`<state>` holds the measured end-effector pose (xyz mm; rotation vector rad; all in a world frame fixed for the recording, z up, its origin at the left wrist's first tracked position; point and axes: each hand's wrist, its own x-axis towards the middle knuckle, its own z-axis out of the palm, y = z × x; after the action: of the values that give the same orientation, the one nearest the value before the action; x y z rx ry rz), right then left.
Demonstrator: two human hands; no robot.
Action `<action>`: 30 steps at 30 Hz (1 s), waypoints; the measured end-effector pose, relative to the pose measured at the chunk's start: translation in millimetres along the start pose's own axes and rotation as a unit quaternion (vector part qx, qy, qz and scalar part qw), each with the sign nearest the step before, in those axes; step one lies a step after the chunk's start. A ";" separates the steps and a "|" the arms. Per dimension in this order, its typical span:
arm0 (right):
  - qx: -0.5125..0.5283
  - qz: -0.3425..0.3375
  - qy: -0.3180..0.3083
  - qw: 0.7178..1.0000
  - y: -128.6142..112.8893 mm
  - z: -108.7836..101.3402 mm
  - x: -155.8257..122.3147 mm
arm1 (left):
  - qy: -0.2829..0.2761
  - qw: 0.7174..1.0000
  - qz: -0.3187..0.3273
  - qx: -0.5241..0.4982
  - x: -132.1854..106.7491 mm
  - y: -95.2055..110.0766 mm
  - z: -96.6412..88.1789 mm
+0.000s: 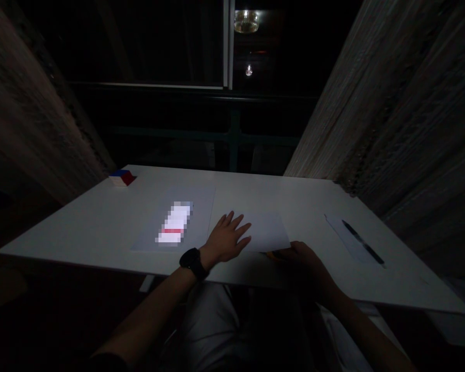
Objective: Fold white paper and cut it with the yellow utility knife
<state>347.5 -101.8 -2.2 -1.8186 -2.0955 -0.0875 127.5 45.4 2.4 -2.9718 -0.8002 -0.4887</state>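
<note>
My left hand [227, 238], with a black watch [194, 262] on its wrist, lies flat with fingers spread on the left part of a white sheet of paper [265, 230]. At the sheet's near right corner, my right hand [304, 261] is closed around a small tool with an orange-yellow part [272, 255]. Most of that tool is hidden by the hand and the dark, so its exact kind does not show. Left of my hands, a phone [175, 223] with a lit, pixelated screen rests on another white sheet [145, 243].
On the right of the white table [81, 222] lie a dark pen [362, 242] and a narrow piece of paper [346, 238]. A cube puzzle [122, 177] sits at the far left corner. Curtains [344, 93] hang on both sides. The room is dim.
</note>
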 end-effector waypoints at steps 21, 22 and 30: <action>0.116 0.163 -0.025 0.980 -4.0 10.5 10.2 | -0.040 0.999 -0.018 0.004 8.3 -5.2 5.0; 0.114 0.153 -0.026 0.981 -3.7 10.4 10.1 | -0.038 0.999 -0.019 0.005 8.4 -5.3 5.2; 0.050 0.058 -0.020 0.997 -1.6 9.2 3.6 | -0.039 0.999 -0.020 -0.001 8.8 -5.7 6.7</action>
<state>343.5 -96.0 -9.3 -1.8910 -1.9787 0.0827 133.8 55.3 -1.6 -2.9980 -0.8683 -0.3786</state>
